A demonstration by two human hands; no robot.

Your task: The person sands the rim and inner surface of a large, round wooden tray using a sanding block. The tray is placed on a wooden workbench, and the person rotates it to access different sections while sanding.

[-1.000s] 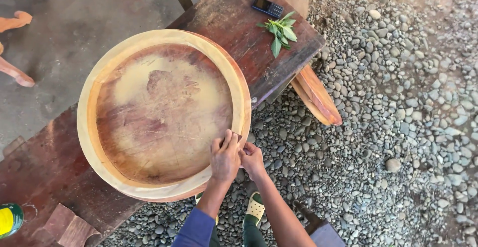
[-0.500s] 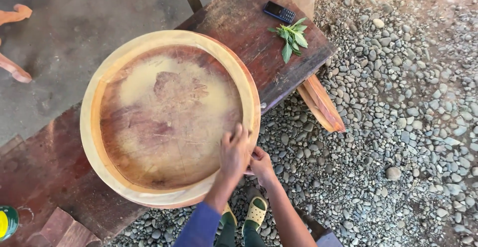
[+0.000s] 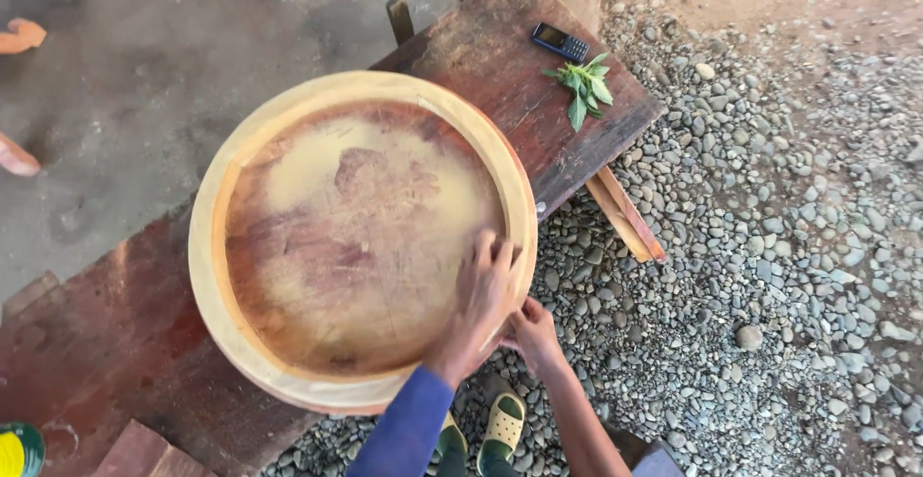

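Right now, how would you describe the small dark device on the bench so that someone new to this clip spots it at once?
Start at the long reddish wooden bench that carries the big round wooden tray. Follow it to its far end by the gravel, past the tray. There lies a small dark mobile phone, flat and rectangular, just beyond a sprig of green leaves; it is the only dark manufactured item there.

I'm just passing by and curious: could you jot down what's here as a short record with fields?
Setting: dark wooden bench beside gravel ground
Main thing: large round wooden bowl lying on the bench
Left hand: flat on the bowl's inner edge, blurred
Right hand: at the bowl's outer rim, grip unclear
On the bench end: dark mobile phone, leafy green sprig
Below: pale sandals on the gravel
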